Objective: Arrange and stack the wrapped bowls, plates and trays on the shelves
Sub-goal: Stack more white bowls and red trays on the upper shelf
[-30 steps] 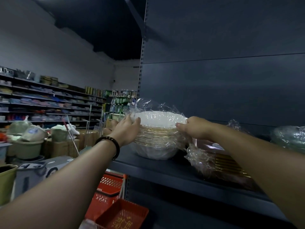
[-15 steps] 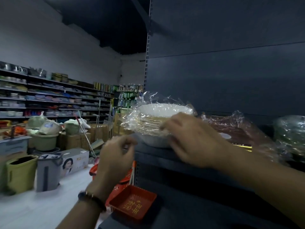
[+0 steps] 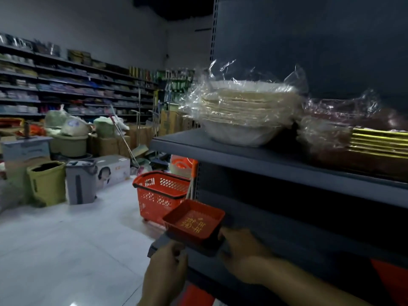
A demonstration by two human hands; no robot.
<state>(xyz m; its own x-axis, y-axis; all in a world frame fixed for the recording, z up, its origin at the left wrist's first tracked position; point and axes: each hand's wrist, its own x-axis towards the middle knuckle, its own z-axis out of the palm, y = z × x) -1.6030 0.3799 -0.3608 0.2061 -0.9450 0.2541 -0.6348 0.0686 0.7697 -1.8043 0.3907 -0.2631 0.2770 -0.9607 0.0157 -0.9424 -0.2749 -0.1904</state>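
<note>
Two hands meet at a red tray (image 3: 194,221) on the lower shelf (image 3: 159,248). The tray sits at that shelf's left front corner, open side up, with gold characters printed on its inner base.

Left hand (image 3: 167,265): positioned at the tray's near left corner, knuckles up, fingers curled inward. The fingertips appear to reach the tray's lower edge. Motion blur hides whether they pinch it, so the grip cannot be told.

Right hand (image 3: 242,253): positioned against the tray's near right corner, back of the hand facing up. The fingertips lie against the tray's dark outer wall. Whether they close on it cannot be told.

Upper shelf (image 3: 254,157): the bowls (image 3: 245,115), a nested white stack wrapped in clear film, stand upright near the left end. They rest on the shelf surface, well above both hands. Just to their right lies the tray stack (image 3: 373,142), gold-edged, flat and film-wrapped. The two wrappings come close together; whether they touch cannot be told.

Floor (image 3: 77,239): a red basket (image 3: 159,191) stands just left of the shelf unit, behind the tray. Further left, a yellow-green bin (image 3: 47,182) and a grey bin (image 3: 80,182) stand side by side. A box (image 3: 114,167) lies just behind the grey bin.
</note>
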